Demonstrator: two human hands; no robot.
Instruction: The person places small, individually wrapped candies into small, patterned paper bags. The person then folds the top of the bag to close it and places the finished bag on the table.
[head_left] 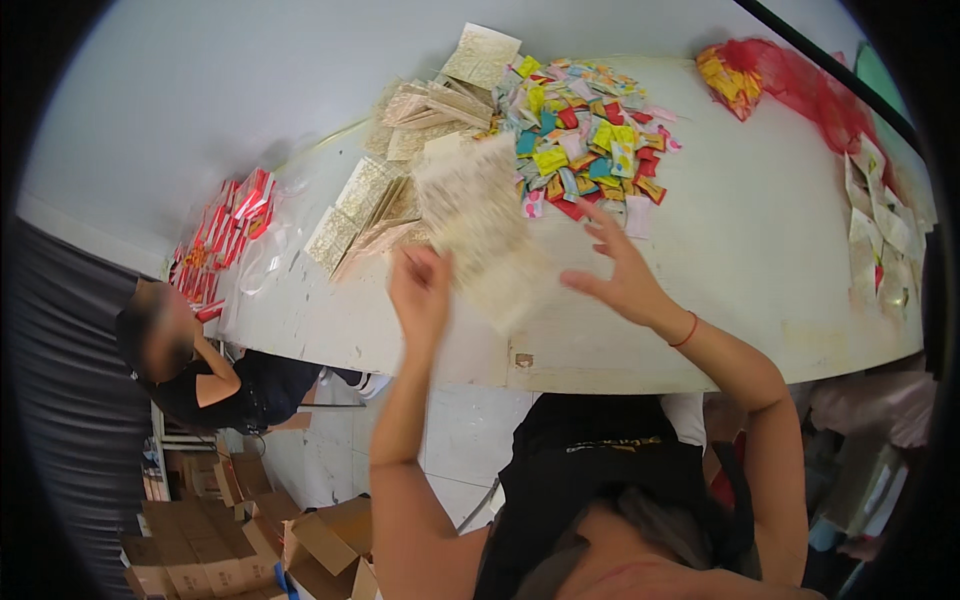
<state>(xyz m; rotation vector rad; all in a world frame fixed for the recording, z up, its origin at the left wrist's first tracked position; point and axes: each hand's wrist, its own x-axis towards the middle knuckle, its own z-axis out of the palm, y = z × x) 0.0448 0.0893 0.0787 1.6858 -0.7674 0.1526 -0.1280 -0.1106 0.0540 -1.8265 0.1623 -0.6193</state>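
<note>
My left hand (421, 283) pinches the left edge of a flat paper bag (480, 225), cream with a gold-brown pattern and blurred by motion. The bag hangs at a tilt above the table. To its right, my right hand (622, 268) is held up with fingers spread and nothing in it; a red string circles the wrist. Past both hands lies a heap of small wrapped sweets (590, 130) in yellow, red, teal and pink. Stacks of similar patterned bags (375, 205) lie left of the heap, some fanned out.
Red-and-white boxes (225, 235) are piled at the table's left end, near a seated person (220, 365). Several upright patterned bags (880, 225) stand far right, below red netting (800, 75) holding yellow packets. Open cardboard boxes (320, 545) are on the floor at lower left. The white table (740, 320) curves before me.
</note>
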